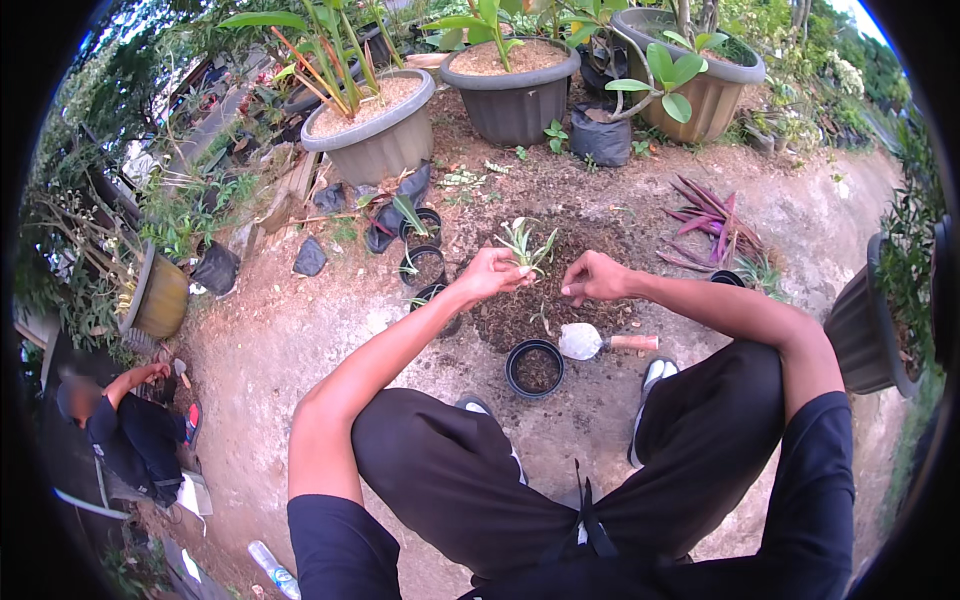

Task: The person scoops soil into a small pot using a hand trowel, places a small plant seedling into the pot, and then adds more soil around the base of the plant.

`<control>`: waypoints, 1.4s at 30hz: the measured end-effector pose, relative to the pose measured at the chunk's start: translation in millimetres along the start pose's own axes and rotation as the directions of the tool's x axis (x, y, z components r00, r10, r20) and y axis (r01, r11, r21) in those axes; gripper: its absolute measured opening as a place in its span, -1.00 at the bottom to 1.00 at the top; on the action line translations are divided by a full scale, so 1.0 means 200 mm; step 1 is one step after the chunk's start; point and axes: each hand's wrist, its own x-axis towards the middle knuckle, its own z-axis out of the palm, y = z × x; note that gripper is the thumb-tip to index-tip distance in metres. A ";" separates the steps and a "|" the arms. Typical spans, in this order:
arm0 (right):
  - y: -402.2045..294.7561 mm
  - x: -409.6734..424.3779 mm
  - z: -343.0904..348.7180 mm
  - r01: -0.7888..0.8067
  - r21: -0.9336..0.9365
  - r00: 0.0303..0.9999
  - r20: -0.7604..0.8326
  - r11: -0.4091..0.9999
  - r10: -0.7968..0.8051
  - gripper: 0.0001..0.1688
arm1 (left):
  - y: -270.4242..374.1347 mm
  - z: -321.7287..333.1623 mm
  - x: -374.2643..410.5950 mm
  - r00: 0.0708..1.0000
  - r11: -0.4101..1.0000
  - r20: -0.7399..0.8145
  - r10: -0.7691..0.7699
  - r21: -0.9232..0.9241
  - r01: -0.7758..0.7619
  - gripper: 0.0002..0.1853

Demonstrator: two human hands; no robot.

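Note:
A small plantlet with narrow green-and-white leaves [529, 244] is pinched by its base in my left hand [496, 276], above a heap of dark soil [499, 319]. To its right, my right hand [596, 277] hovers over the same heap with curled fingers; whether anything small sits between the fingertips is unclear. Below the hands stands a black plastic pot [535, 369] with soil inside. Beside that pot lies a hand trowel [581, 341], its blade pale with dirt and its wooden handle pointing right. A loose leafy sprig [541, 319] rests on the soil.
Several small black pots [422, 266] with cuttings line the heap's left side. Purple-leaved cuttings [716, 221] lie at the right, near another black pot [726, 279]. Large planters [514, 90] stand behind. A person [131, 427] crouches at far left. A plastic bottle [274, 570] lies lower left.

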 end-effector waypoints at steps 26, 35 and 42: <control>0.03 0.03 0.25 -0.078 0.059 0.994 -0.070 0.995 0.082 -0.71 | -0.24 0.13 0.02 0.990 0.988 0.080 -0.117 -0.088 0.124 -0.63; 0.15 0.21 0.39 0.340 -0.326 0.887 0.424 0.882 -0.185 -0.67 | -0.49 0.20 0.05 0.847 0.678 0.056 -0.528 0.629 0.381 -0.69; 0.32 0.28 0.72 0.199 -0.384 0.968 0.220 0.901 -0.120 -0.79 | -0.65 0.12 0.00 0.842 0.783 0.045 -0.538 0.397 0.479 -0.63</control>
